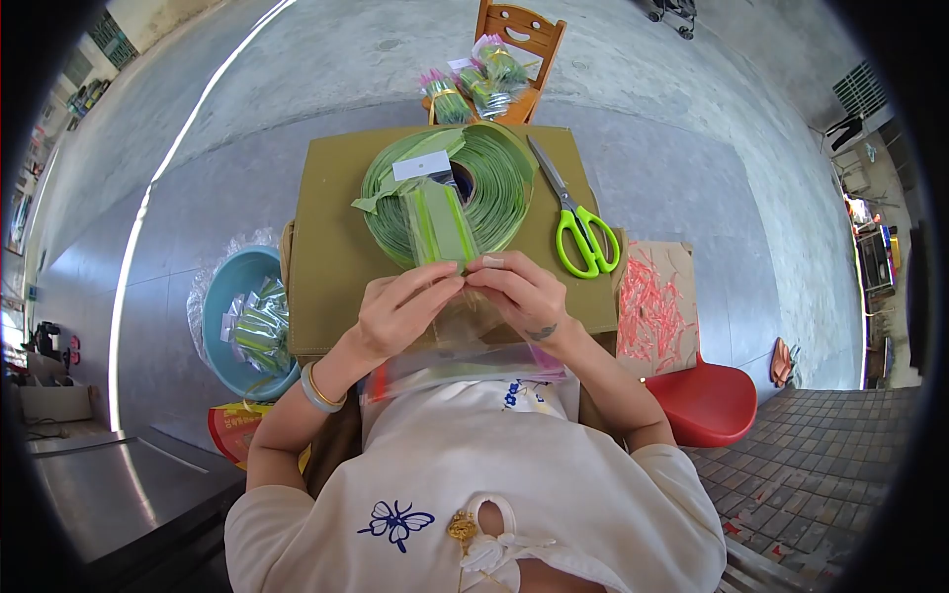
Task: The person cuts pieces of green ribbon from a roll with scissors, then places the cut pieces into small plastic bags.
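Observation:
Both hands meet at the lower end of a clear plastic packet with folded green ribbon inside and a white tag at its top. My left hand pinches the packet's bottom edge from the left. From the right, my right hand pinches the same edge, its fingertips close to the left ones. Behind the packet lies a large roll of green ribbon on the olive table. Scissors with green handles lie to the right of the roll.
A blue basin with packets stands at the left. Beyond the table, a wooden chair holds bundled packets. Pink-red strips lie on cardboard at the right, beside a red stool. Clear bags lie across the lap.

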A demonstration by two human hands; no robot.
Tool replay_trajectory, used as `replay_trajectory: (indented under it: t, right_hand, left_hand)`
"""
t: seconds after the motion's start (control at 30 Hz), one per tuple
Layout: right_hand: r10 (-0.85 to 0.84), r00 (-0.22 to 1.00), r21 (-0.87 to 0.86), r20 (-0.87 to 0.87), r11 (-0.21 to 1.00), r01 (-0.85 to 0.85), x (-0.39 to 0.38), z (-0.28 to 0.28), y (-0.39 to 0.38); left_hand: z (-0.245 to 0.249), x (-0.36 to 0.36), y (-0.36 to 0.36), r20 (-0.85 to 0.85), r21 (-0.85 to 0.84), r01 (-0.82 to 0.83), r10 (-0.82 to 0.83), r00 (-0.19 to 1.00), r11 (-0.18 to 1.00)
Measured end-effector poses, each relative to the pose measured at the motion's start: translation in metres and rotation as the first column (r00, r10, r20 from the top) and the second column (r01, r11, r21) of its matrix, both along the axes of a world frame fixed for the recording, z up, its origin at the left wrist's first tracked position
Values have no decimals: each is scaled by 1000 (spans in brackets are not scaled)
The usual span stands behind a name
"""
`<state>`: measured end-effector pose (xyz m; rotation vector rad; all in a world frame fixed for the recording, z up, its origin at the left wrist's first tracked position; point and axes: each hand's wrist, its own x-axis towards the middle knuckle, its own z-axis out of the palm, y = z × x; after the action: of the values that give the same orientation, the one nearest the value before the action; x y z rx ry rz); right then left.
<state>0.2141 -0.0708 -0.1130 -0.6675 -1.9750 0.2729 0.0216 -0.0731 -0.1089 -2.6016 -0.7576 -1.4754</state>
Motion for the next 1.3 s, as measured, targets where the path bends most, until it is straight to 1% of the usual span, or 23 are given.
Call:
replay_trajectory:
  t: [0.1,0.2,0.3,0.4,0.5,0.6,0.67,0.7,0.8,0.9,0.97,1.0,1.07,1.1,1.13,1.17,1.2,1.27,1.3]
  right_hand:
    - [-7,1000,-8,-25,1000,7,1,-1,-2]
    - [-6,1000,6,-26,1000,6,0,-1,-2]
    - [7,1000,24,-27,1000,-6,1,-1,-1]
    - [18,999,12,-38,1000,-18,1,-1,-2]
    - [27,998,36,-48,999,-26,1,-5,-1]
    - [35,997,71,-64,997,-30,2,-9,-1]
    - [22,997,72,-70,997,-17,2,-12,-1]
    - [23,997,67,-71,998,-18,3,-13,-1]
    - [27,997,47,-71,999,-24,4,-13,-2]
    - [35,996,13,-79,999,-34,4,-11,-4]
    - [31,995,-5,-97,999,-31,3,-11,-5]
    - [33,994,-33,-101,999,-36,4,-11,-7]
    - [39,993,-87,-107,995,-49,5,-10,-9]
    - [49,991,-150,-124,986,-67,5,-10,-11]
    - [56,988,-212,-142,973,-86,6,-8,-12]
    - [62,985,-274,-160,956,-105,6,-8,-13]
    - [40,961,-380,-274,913,-146,4,-11,-15]
    - [-46,877,-555,-477,790,-260,-4,-18,-18]
    - [-91,886,-594,-456,772,-226,-6,-19,-17]
  left_hand:
    - [-2,1,0,25,22,17,-18,1000,1000]
    - [-5,0,0,46,-36,20,-19,999,999]
    - [-3,4,2,14,-31,-23,23,1000,999]
    - [-5,-1,4,-22,4,26,-26,999,1000]
    - [-4,-1,4,14,-6,68,-68,998,998]
    - [-4,2,1,82,-67,66,-60,995,996]
    - [-1,3,-1,51,-83,42,-37,998,996]
    - [0,3,-2,35,-90,30,-27,999,995]
    - [-10,5,-3,142,-110,50,-34,989,993]
    - [-14,0,-6,150,-165,92,-68,986,982]
    - [-17,0,-6,163,-167,106,-79,983,980]
    - [-18,0,-5,170,-168,112,-84,982,979]
    - [-20,-2,-6,210,-226,146,-98,973,963]
    - [-22,-3,-6,230,-254,164,-105,967,953]
    - [-25,-4,-7,262,-345,181,-90,961,921]
    - [-29,-6,-10,292,-432,199,-72,954,880]
    - [-31,-7,-12,320,-513,218,-51,946,830]
    - [-25,-1,-18,533,-644,339,83,842,686]
    - [-22,3,-20,614,-683,412,168,772,604]
